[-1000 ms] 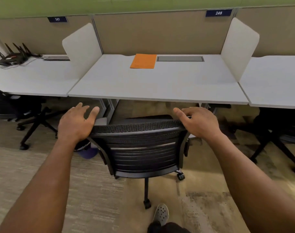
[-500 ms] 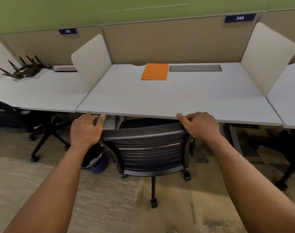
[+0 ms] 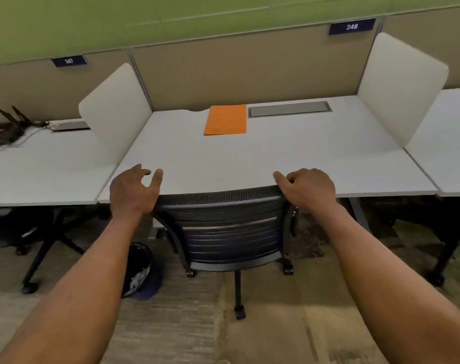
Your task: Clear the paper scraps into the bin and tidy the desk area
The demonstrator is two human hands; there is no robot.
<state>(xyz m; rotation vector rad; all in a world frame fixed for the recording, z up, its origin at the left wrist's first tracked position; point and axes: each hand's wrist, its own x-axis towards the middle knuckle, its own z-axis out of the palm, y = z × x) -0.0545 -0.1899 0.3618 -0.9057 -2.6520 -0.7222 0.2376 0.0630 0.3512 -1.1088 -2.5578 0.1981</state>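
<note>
A black mesh office chair (image 3: 225, 229) stands pushed in, its backrest top at the front edge of the white desk (image 3: 249, 158). My right hand (image 3: 309, 189) grips the right top corner of the backrest, fingers curled over its rim. My left hand (image 3: 134, 191) hovers at the left top corner with fingers spread and relaxed, holding nothing. An orange folder (image 3: 225, 119) lies flat at the back middle of the desk. A dark blue bin (image 3: 142, 271) with white paper scraps inside sits on the carpet under the desk's left side, partly hidden by my left forearm.
White divider panels (image 3: 116, 109) (image 3: 402, 88) stand at both sides of the desk. A grey cable hatch (image 3: 289, 109) lies beside the folder. A black router (image 3: 5, 127) with antennas sits on the left desk. Other black chairs (image 3: 21, 232) stand under the neighbouring desks.
The chair has rolled forward under the desk and I have moved closer. My left hand has come off the backrest and opened; my right hand has kept its hold.
</note>
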